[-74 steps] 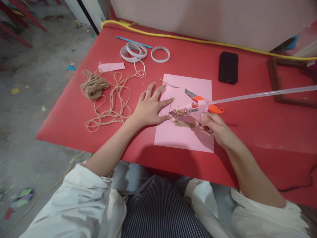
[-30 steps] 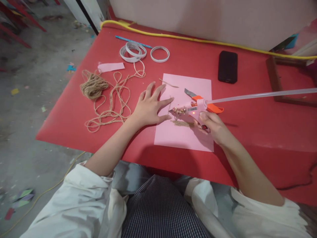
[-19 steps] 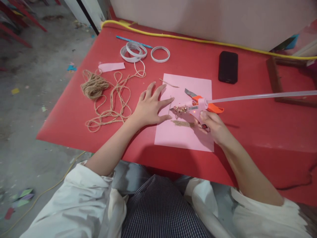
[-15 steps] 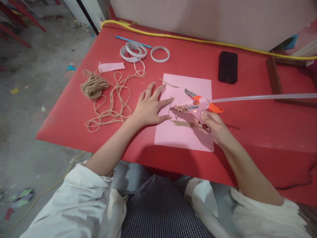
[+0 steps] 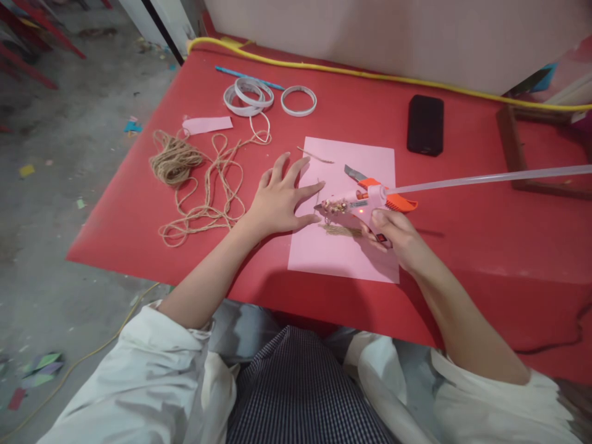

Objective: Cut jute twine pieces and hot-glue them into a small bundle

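Observation:
My left hand (image 5: pixel 280 198) lies with its fingers spread over the left edge of a pink sheet (image 5: pixel 309 256). Wrapped round the handle of a pink glue gun (image 5: pixel 378 200) is my right hand (image 5: pixel 395 237). The gun's nozzle points left, between the thumb and index finger of my left hand. A clear glue stick (image 5: pixel 467 180) runs out of its back. Short twine pieces (image 5: pixel 342 230) lie side by side below the gun, and one loose piece (image 5: pixel 316 155) is near the sheet's top. An orange cutter (image 5: pixel 401 202) rests partly behind the gun.
Tangled twine (image 5: pixel 176 159) lies on the red table (image 5: pixel 124 222) at the left, near a pink strip (image 5: pixel 208 125). Tape rolls (image 5: pixel 298 101) and a blue pencil (image 5: pixel 250 78) are behind. A black phone (image 5: pixel 425 125) and wooden frame (image 5: pixel 513 148) are right; a yellow cable (image 5: pixel 342 71) crosses the back.
The glue gun has tilted and its nozzle has moved slightly left and toward me, near my left thumb tip. The glue stick's far end has risen. My left hand has stayed in place.

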The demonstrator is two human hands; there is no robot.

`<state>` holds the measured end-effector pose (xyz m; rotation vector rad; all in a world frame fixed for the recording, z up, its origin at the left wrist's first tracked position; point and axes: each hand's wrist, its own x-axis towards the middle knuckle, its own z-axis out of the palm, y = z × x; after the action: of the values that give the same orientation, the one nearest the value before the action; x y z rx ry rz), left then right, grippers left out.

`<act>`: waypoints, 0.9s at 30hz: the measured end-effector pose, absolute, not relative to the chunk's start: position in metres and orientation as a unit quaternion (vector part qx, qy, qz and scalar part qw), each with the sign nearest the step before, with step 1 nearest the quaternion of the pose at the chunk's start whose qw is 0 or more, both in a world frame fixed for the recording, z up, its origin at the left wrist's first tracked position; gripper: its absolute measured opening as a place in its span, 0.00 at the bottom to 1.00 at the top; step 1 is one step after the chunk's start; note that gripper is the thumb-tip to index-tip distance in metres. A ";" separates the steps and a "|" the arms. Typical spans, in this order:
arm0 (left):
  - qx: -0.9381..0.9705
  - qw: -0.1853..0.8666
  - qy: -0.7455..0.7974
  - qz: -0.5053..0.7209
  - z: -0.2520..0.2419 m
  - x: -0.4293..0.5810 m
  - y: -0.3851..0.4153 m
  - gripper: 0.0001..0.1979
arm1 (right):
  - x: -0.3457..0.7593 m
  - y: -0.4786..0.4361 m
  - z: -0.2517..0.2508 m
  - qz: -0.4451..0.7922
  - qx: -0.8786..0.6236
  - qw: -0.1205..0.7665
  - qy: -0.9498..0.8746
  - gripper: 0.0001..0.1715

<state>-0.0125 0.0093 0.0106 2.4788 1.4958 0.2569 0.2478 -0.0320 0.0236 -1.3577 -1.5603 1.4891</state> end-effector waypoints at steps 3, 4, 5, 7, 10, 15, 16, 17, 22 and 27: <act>0.847 0.118 0.511 0.090 0.011 -0.013 0.009 0.40 | 0.248 -0.032 0.023 0.554 -0.514 0.292 -0.586 0.35; 0.847 0.118 0.511 0.088 0.011 -0.013 0.009 0.40 | 0.248 -0.032 0.024 0.555 -0.513 0.292 -0.587 0.35; 0.847 0.118 0.512 0.086 0.012 -0.013 0.009 0.40 | 0.248 -0.033 0.024 0.558 -0.510 0.294 -0.585 0.35; 0.847 0.117 0.512 0.080 0.012 -0.013 0.009 0.40 | 0.248 -0.033 0.025 0.562 -0.508 0.303 -0.578 0.35; 0.848 0.115 0.511 0.077 0.011 -0.013 0.009 0.40 | 0.247 -0.032 0.025 0.554 -0.516 0.305 -0.578 0.35; 0.847 0.114 0.512 0.083 0.010 -0.013 0.010 0.40 | 0.246 -0.031 0.025 0.551 -0.515 0.298 -0.585 0.35; 0.847 0.113 0.512 0.084 0.010 -0.013 0.010 0.40 | 0.247 -0.031 0.024 0.553 -0.515 0.299 -0.582 0.35; 0.848 0.113 0.512 0.083 0.010 -0.013 0.010 0.40 | 0.247 -0.031 0.024 0.555 -0.516 0.300 -0.580 0.35; 0.849 0.112 0.509 0.082 0.009 -0.013 0.010 0.40 | 0.248 -0.032 0.023 0.560 -0.511 0.300 -0.579 0.35; 0.850 0.110 0.510 0.080 0.010 -0.013 0.010 0.40 | 0.248 -0.032 0.025 0.563 -0.507 0.294 -0.582 0.35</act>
<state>-0.0130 0.0097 0.0101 2.4975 1.4981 0.2350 0.2476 -0.0319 0.0247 -1.3486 -1.5506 1.5000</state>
